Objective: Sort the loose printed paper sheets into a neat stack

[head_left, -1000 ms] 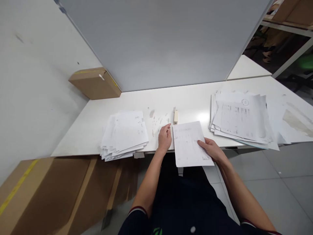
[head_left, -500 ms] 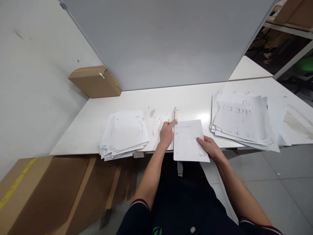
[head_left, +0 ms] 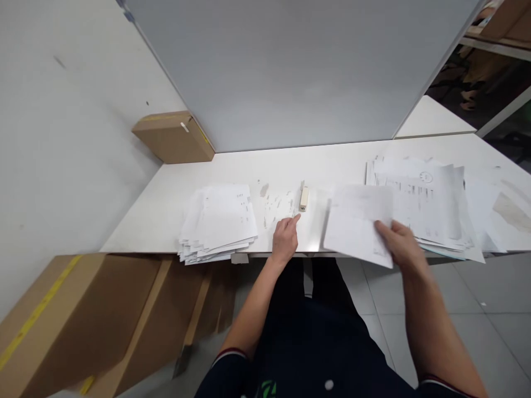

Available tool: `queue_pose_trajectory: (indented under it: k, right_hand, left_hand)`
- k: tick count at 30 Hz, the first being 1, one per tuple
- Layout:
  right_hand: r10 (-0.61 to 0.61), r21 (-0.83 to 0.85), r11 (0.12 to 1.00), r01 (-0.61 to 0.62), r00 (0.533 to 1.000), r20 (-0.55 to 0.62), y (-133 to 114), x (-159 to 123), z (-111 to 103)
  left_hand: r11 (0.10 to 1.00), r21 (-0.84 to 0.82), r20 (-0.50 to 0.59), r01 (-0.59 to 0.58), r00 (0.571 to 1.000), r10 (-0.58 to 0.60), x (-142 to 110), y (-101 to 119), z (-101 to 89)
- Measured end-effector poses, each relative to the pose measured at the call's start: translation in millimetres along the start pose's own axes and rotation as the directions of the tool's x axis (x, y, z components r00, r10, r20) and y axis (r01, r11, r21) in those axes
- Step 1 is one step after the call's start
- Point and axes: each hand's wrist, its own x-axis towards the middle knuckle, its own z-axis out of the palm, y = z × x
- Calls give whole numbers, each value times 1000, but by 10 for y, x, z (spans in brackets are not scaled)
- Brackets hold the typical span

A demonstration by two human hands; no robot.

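My left hand (head_left: pixel 285 240) lies on the table with its index finger stretched out and the other fingers curled in. It holds nothing that I can see. Just beyond that fingertip is a small cream-coloured block that looks like a stapler (head_left: pixel 304 199). In my right hand (head_left: pixel 401 244) are printed paper sheets (head_left: pixel 357 224), pinched by the right edge with the thumb on top. The sheets are blurred by motion and tilted, with their right side near a loose pile of printed papers (head_left: pixel 429 207).
A second stack of papers (head_left: pixel 224 218) lies left of my left hand, at the front edge of the white table (head_left: pixel 257 166). A cardboard box (head_left: pixel 176 138) stands in the back left corner. A grey panel (head_left: pixel 298 77) rises behind, and large cartons (head_left: pixel 83 320) stand below left.
My right hand has carried the sheets to the right, away from the stapler-like block and towards the right pile. My left hand stays near the block, its index fingertip now slightly below it.
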Motion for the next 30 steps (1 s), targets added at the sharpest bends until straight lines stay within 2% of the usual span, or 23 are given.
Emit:
queue_pose_trajectory:
  k: [3,5,6,7,9,11,12,15,18,20,22,24,27,29,30]
  right_hand:
    - [-18,-35,999,11,979,-204,-153,168,-415]
    - [-50,-142,990,14,967,-250,-237,290,-675]
    - [-48,-236,971,-23,955,-292,-265,341,-788]
    - [-73,-336,940,-53,933,-353,-283,380,-882]
    - [-212,-500,862,-78,842,-497,-287,410,-997]
    - [-359,-557,830,-1,763,-537,-260,364,-991]
    - [-390,-541,839,61,761,-519,-241,316,-939]
    - [-379,-426,882,201,839,-390,-185,110,-609]
    - [-451,-452,831,324,868,-208,-140,-111,-123]
    - [-434,-364,843,395,900,-28,-113,-243,214]
    - [-381,-206,886,415,905,187,-91,-356,526]
    - [-286,-28,946,322,875,391,-72,-437,797]
    - [-98,149,989,5,774,626,-27,-469,1114]
    - [-39,204,969,-141,727,685,34,-437,1253]
    - [-37,223,962,-159,730,683,74,-413,1298]
  left_hand:
    - [998,69,-94,-8,995,14,-259,-30,-246]
    - [984,162,-187,72,982,-41,-377,-84,-440]
    - [965,224,-232,134,969,-81,-411,-112,-533]
    - [934,292,-265,205,956,-126,-430,-139,-617]
    - [853,418,-285,313,937,-204,-428,-185,-742]
    - [789,503,-251,354,933,-258,-399,-224,-801]
    - [774,524,-229,355,934,-274,-383,-245,-810]
    - [776,518,-211,359,933,-291,-343,-315,-810]
    - [811,450,-269,373,923,-275,-311,-356,-836]
    - [853,383,-308,356,919,-245,-297,-323,-867]
    - [906,303,-323,297,926,-195,-304,-220,-881]
    - [953,219,-310,211,941,-137,-349,-50,-853]
    - [990,117,-202,80,978,-55,-489,259,-724]
    - [997,79,-134,10,991,1,-602,436,-615]
    - [997,71,-109,-14,994,22,-655,502,-567]
